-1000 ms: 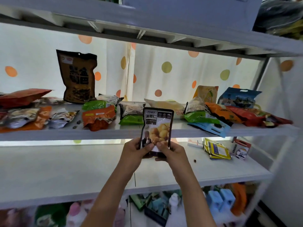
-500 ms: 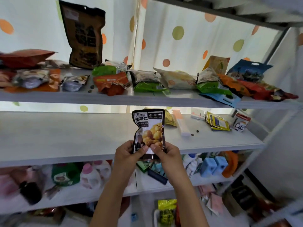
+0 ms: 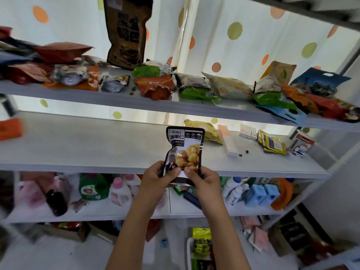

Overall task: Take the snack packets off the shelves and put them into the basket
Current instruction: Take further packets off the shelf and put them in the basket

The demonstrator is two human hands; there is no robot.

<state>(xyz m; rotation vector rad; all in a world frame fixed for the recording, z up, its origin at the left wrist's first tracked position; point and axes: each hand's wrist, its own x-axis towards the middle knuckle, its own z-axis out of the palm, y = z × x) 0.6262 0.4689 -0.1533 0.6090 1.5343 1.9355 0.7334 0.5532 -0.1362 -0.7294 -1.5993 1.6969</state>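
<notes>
At the bottom edge a white basket (image 3: 188, 248) shows, with what looks like a yellow packet (image 3: 201, 243) in it, though that corner is blurred. Above it, the left hand (image 3: 155, 177) and right hand (image 3: 204, 177) both pinch the lower end of an upright chestnut packet (image 3: 184, 148), held before the middle shelf (image 3: 78, 151). Beyond, the top shelf (image 3: 120, 100) carries many snack packets.
</notes>
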